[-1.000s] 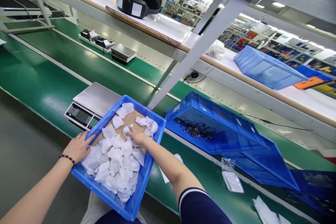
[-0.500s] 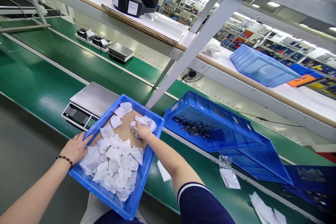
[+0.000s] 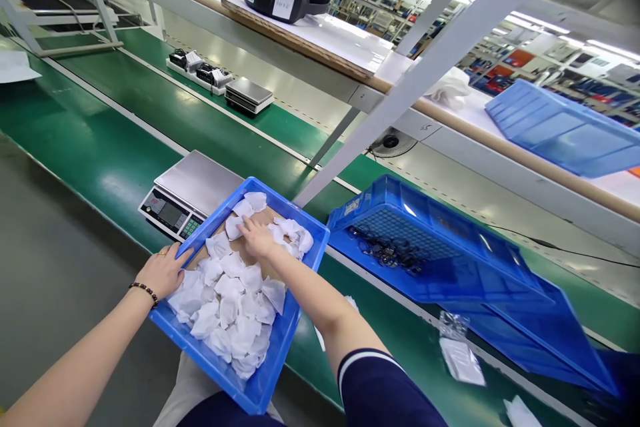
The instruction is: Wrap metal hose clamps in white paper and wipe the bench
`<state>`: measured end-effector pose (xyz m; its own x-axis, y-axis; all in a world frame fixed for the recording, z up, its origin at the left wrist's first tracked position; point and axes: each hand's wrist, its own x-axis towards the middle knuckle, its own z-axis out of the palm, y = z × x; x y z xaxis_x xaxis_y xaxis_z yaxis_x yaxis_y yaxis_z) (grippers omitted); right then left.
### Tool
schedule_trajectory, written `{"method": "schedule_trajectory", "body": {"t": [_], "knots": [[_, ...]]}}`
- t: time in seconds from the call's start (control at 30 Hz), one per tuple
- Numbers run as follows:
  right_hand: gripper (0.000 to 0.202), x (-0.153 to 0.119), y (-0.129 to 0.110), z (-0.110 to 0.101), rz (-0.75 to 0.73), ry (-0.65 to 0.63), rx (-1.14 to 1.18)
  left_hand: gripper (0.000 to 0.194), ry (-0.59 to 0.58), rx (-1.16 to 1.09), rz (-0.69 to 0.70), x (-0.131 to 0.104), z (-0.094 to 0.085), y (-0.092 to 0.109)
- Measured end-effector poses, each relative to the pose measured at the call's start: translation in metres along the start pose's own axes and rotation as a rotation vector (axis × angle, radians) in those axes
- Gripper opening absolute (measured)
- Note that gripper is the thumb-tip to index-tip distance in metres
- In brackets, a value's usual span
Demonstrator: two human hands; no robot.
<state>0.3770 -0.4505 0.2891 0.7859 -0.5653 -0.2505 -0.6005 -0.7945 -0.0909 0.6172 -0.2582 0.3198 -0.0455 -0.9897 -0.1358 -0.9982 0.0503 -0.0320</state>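
Head view: the right hand (image 3: 257, 240) has moved off the pile (image 3: 299, 236), now beside its fingers, to a paper (image 3: 232, 228) at their tips, so work is there; I can't tell if they pinch. The left hand (image 3: 159, 275) holds the tray (image 3: 285, 333), fingers spread.

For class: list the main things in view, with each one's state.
Blue tray: partly filled
White bundles: crumpled, mostly heaped at the near end
Cardboard: partly bare beneath them
Left hand: on the tray's rim
Right hand: among the bundles
Scale: on or off, cannot tell
Blue crate: holding dark pieces
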Motion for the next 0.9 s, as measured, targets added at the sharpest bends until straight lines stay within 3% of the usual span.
{"method": "schedule_trajectory", "body": {"t": [0.07, 0.13, 0.23, 0.33, 0.47, 0.53, 0.57, 0.63, 0.7, 0.77, 0.9], "knots": [[0.069, 0.017, -0.023, 0.001, -0.061, -0.033, 0.112, 0.054, -0.016, -0.004, -0.002, 0.000, -0.001, 0.000], [0.076, 0.030, -0.044, 0.007, 0.003, -0.099, 0.165, 0.054, -0.029, -0.010, -0.002, 0.000, -0.001, 0.001], [0.054, 0.041, -0.060, 0.015, 0.124, -0.104, 0.095, 0.053, -0.020, -0.021, -0.001, -0.001, -0.001, 0.001], [0.034, 0.043, -0.042, 0.015, 0.188, -0.043, 0.039, 0.052, -0.016, -0.023, 0.003, -0.001, -0.001, 0.001], [0.038, 0.036, 0.008, -0.001, 0.336, 0.020, -0.001, 0.052, -0.032, -0.024, -0.005, -0.001, 0.000, 0.001], [0.040, 0.027, 0.021, -0.008, 0.378, 0.045, -0.017, 0.052, -0.031, -0.028, -0.012, -0.001, 0.001, 0.001], [0.042, 0.020, 0.022, -0.009, 0.356, 0.056, -0.019, 0.052, -0.031, -0.029, -0.013, -0.001, 0.001, 0.001], [0.049, 0.002, 0.015, -0.008, 0.141, 0.026, -0.003, 0.052, -0.031, -0.029, -0.014, -0.001, 0.002, 0.001], [0.060, -0.018, 0.000, 0.000, -0.211, -0.102, 0.033, 0.052, -0.034, -0.026, -0.008, -0.001, 0.001, 0.001], [0.072, -0.038, -0.013, 0.011, -0.427, -0.263, 0.039, 0.052, -0.033, -0.026, -0.004, -0.001, 0.001, 0.002], [0.085, -0.058, -0.032, 0.031, -0.314, -0.357, -0.047, 0.053, -0.041, -0.033, -0.004, 0.000, -0.001, 0.002]]}}
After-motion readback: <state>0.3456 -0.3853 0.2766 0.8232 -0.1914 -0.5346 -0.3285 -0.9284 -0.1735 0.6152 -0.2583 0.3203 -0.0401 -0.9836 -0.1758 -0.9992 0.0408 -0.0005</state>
